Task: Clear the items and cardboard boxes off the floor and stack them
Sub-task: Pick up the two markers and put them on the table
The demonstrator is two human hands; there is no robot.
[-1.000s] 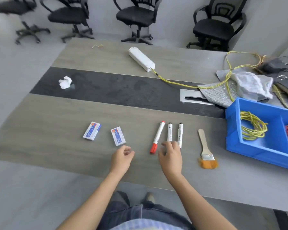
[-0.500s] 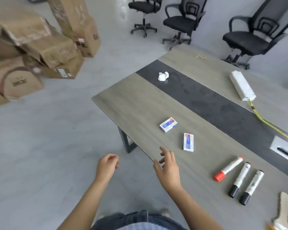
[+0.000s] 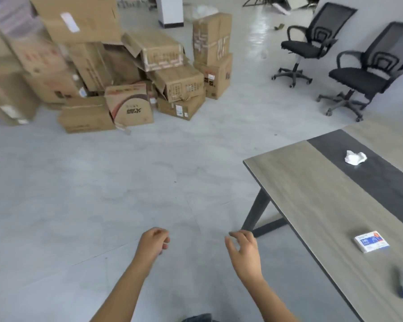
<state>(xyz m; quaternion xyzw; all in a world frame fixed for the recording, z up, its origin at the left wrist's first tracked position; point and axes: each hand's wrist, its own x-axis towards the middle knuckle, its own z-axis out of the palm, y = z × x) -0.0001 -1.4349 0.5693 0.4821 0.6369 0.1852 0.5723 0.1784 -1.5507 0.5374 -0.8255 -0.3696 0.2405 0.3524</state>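
Left hand (image 3: 153,242) loosely curled, holding nothing, right hand (image 3: 243,249) relaxed with fingers apart, also holding nothing, both over grey floor (image 3: 79,194), well apart from cardboard boxes (image 3: 130,105) heaped on floor ahead-left, tabletop (image 3: 312,194) at right.

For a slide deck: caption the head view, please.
Empty left hand and right hand over grey floor; jumbled cardboard boxes ahead, table at right.

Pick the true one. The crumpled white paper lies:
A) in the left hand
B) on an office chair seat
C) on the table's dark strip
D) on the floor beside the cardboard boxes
C: the crumpled white paper sits on the dark strip that runs along the table.
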